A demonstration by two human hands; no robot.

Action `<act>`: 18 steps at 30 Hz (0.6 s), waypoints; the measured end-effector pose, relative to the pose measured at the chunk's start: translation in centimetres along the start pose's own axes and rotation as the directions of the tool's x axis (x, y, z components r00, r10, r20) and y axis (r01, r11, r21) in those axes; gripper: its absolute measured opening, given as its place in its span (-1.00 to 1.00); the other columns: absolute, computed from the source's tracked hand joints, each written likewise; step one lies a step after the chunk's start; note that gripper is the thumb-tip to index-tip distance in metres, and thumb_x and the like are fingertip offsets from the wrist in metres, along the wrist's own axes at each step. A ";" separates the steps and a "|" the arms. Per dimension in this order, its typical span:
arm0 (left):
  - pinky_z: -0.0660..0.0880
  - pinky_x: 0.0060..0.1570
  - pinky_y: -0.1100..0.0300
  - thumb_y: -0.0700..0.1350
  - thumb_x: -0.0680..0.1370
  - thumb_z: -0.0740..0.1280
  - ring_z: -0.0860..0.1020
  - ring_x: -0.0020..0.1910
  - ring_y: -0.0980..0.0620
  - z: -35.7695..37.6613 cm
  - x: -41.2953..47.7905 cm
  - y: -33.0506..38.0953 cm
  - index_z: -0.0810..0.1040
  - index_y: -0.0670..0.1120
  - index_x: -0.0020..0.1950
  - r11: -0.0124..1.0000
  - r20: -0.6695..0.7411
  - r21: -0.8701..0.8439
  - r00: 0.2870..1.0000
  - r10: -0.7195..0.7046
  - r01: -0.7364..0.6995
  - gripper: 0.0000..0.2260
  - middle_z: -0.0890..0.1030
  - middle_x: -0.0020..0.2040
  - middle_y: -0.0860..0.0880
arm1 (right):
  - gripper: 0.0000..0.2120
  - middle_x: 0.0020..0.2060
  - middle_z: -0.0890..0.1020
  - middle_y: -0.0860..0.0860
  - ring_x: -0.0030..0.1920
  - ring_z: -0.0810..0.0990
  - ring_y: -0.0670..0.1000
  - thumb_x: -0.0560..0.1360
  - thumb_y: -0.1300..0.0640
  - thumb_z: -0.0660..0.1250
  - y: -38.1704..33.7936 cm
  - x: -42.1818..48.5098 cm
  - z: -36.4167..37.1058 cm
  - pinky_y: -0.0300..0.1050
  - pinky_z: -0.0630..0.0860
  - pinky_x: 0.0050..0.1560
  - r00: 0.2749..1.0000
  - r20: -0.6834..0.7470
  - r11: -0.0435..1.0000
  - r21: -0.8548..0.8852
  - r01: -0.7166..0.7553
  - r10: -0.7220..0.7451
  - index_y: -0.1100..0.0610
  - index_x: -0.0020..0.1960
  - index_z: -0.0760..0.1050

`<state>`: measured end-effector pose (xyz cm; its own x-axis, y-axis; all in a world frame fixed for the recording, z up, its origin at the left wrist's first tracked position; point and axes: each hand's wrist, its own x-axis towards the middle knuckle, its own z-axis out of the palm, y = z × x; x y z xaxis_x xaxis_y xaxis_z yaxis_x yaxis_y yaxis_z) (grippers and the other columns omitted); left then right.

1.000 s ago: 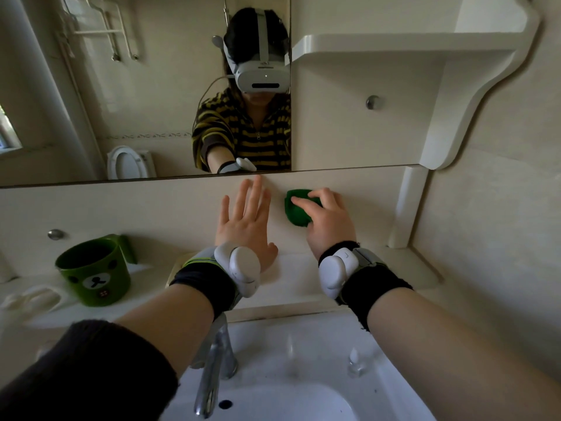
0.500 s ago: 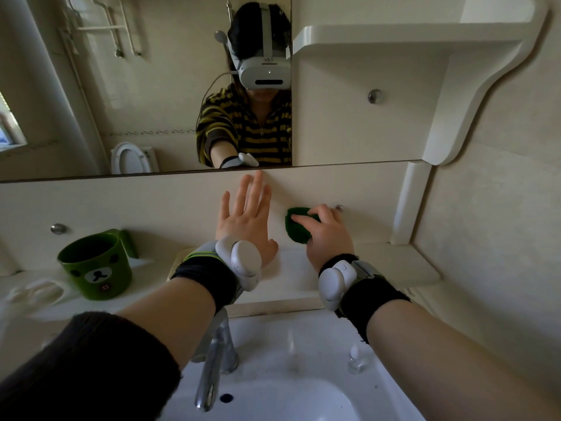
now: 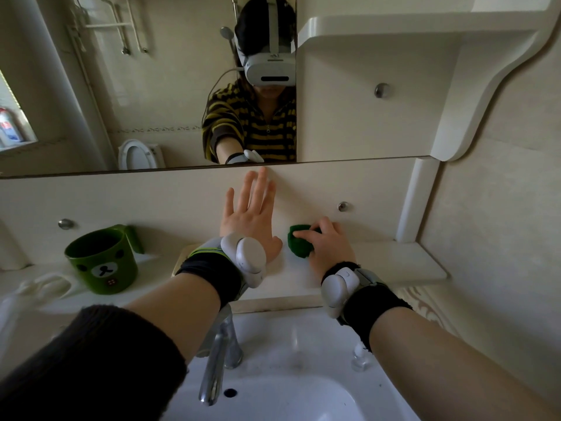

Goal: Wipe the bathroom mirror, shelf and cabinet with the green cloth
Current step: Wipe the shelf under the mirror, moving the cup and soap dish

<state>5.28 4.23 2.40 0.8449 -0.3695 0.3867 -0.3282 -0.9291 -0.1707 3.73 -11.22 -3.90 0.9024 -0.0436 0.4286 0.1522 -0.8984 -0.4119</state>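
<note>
Curled round a small bunched wad, the fingers of the right hand (image 3: 329,250) gripped the green cloth (image 3: 299,245), with the fingertips hooked over its top and the palm behind its right side, so that most of the cloth showed to the left of the knuckles. The cloth sat low at the back of the white shelf (image 3: 394,265), where the shelf meets the pale back panel (image 3: 136,202); whether it pressed on the shelf or on the panel could not be told. The left hand (image 3: 249,220) lay flat against that panel with straight, slightly spread fingers and held nothing, its fingertips just below the lower edge of the mirror (image 3: 121,95). The cloth lay between the two hands, just beside the left thumb and apart from it. A round metal stud (image 3: 343,206) sat on the panel above the right hand. Both wrists wore black bands with white trackers (image 3: 247,256). Right of the mirror stood the cabinet door (image 3: 349,123) with its knob, under an upper shelf (image 3: 409,25). A green mug (image 3: 101,262) with a bear face stood on the counter well to the left of the hands. Below the forearms were the chrome tap (image 3: 217,363) and the white basin (image 3: 303,354).
</note>
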 end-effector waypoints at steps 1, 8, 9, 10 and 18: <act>-0.30 0.40 -0.05 0.15 0.48 0.24 -0.40 0.45 -0.05 0.0 0.0 0.0 -0.29 -0.07 0.51 1.000 -0.003 0.001 1.000 0.000 0.000 -0.13 -0.47 0.45 -0.04 | -0.59 0.09 0.39 0.04 0.17 0.28 0.06 0.45 0.34 0.24 0.0 -0.1 0.1 -0.04 0.45 0.07 1.000 0.004 1.000 0.005 -0.005 0.004 -0.02 0.21 0.52; -0.29 0.40 -0.06 0.16 0.47 0.25 -0.39 0.45 -0.05 0.2 0.0 0.1 -0.28 -0.07 0.52 1.000 -0.011 0.004 1.000 -0.001 0.001 -0.13 -0.48 0.44 -0.03 | -0.61 0.10 0.35 0.01 0.19 0.29 0.04 0.45 0.29 0.30 0.2 -0.2 0.4 -0.11 0.43 0.05 0.999 0.012 0.999 0.027 -0.034 0.033 -0.05 0.19 0.51; -0.30 0.40 -0.06 0.15 0.47 0.24 -0.39 0.45 -0.05 0.1 0.0 0.1 -0.28 -0.07 0.51 1.000 -0.010 0.003 1.000 -0.001 0.002 -0.13 -0.48 0.44 -0.03 | -0.61 0.10 0.35 0.01 0.18 0.30 0.05 0.44 0.29 0.31 0.1 -0.3 0.4 -0.11 0.44 0.04 0.999 0.008 0.999 0.029 -0.039 0.039 -0.05 0.20 0.50; -0.30 0.40 -0.05 0.15 0.47 0.24 -0.39 0.45 -0.05 0.1 0.0 0.1 -0.28 -0.07 0.51 1.000 -0.009 0.000 1.000 -0.001 0.001 -0.14 -0.47 0.44 -0.03 | -0.60 0.11 0.34 0.01 0.18 0.30 0.05 0.44 0.29 0.31 0.1 -0.4 0.5 -0.11 0.43 0.03 0.999 0.004 0.999 0.030 -0.046 0.046 -0.05 0.20 0.50; -0.34 0.38 -0.03 0.21 0.49 0.21 -0.35 0.47 -0.06 -0.5 -0.1 -0.7 -0.28 -0.10 0.51 0.999 -0.028 0.005 0.999 0.042 -0.042 -0.14 -0.41 0.48 -0.05 | -0.57 0.16 0.37 0.07 0.18 0.32 0.12 0.46 0.28 0.23 -0.4 0.0 -0.1 -0.10 0.36 0.07 0.996 0.072 0.998 -0.024 -0.053 0.054 -0.05 0.26 0.46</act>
<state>5.20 4.88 2.88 0.8183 -0.4083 0.4045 -0.3611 -0.9128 -0.1907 3.58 -10.90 -3.61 0.9361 -0.0608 0.3466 0.0948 -0.9049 -0.4148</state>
